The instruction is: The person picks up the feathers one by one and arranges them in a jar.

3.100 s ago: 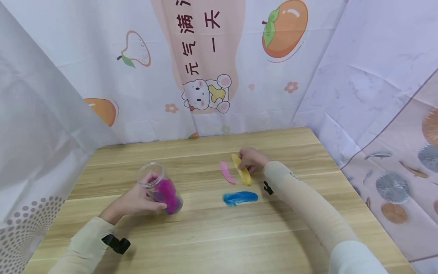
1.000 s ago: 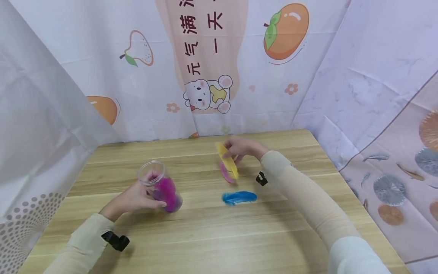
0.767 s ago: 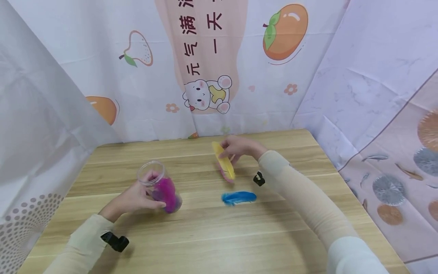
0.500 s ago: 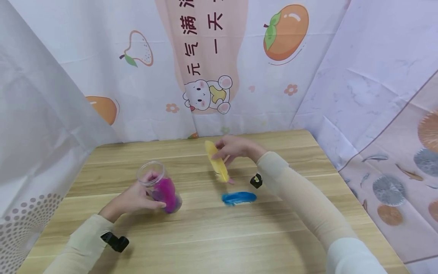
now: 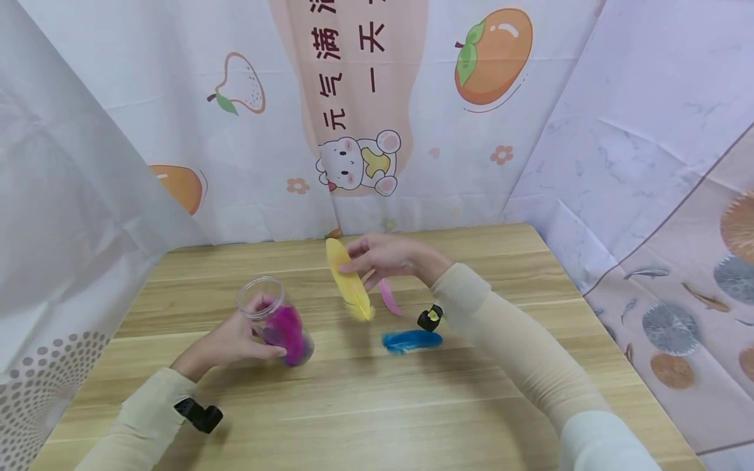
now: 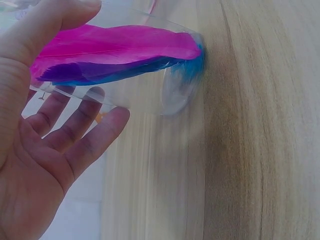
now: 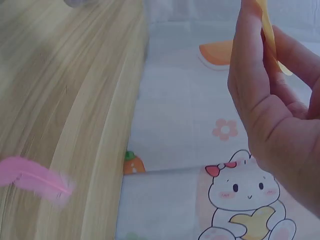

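My left hand (image 5: 243,339) grips a clear plastic jar (image 5: 260,298) that stands on the table. Inside it are a magenta feather (image 6: 120,42) and purple and blue feathers (image 6: 107,71), plain in the left wrist view. With thumb and fingers my right hand (image 5: 385,256) pinches a yellow feather (image 5: 349,278), held above the table to the right of the jar. A pink feather (image 5: 387,297) lies on the wood below that hand. Closer to me rests a blue feather (image 5: 412,340), near the camera on my right wrist.
The wooden table (image 5: 365,405) meets a printed curtain (image 5: 247,150) along its back edge. More curtain hangs at both sides. A black wrist camera (image 5: 199,415) is strapped to my left forearm.
My right hand has lifted the yellow feather and carried it left, past the pink feather, toward the jar. The left hand and jar have stayed in place.
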`<state>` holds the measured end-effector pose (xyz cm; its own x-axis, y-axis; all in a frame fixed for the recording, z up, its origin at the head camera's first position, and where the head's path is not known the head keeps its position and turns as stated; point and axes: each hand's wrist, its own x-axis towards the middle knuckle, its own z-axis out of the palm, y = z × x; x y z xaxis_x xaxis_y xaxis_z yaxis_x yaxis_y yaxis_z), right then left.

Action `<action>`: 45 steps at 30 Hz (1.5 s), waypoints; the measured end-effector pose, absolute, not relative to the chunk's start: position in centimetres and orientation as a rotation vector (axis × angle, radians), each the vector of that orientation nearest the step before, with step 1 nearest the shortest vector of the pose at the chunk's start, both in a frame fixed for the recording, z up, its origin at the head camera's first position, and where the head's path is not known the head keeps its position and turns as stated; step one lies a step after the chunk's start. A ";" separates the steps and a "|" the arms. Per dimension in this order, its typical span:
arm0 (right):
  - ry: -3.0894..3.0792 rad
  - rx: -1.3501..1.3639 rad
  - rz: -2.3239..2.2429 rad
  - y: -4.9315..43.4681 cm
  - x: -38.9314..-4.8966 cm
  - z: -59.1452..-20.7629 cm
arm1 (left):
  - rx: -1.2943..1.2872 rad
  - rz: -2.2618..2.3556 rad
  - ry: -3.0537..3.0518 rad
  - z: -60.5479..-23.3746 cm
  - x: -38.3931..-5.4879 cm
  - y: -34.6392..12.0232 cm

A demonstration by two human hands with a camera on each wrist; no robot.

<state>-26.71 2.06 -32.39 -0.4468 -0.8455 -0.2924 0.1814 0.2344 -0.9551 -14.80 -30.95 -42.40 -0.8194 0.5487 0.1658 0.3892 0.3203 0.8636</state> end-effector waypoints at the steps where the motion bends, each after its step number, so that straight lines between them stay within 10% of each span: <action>1: 1.573 -0.639 -1.387 2.0 -26.6 -32.3 | 0.872 1.511 2.421 -42.4 -14.8 -30.9; 45: 1.438 -0.732 -2.009 -5.7 -21.6 -27.0 | 0.750 1.460 2.448 -42.4 -14.7 -31.0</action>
<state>-21.57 -5.72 -26.99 -0.6961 -0.7095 0.1097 0.1248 -0.2701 -0.9547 -14.74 -31.05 -42.41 -0.8528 0.5146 0.0894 0.3233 0.3857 0.8641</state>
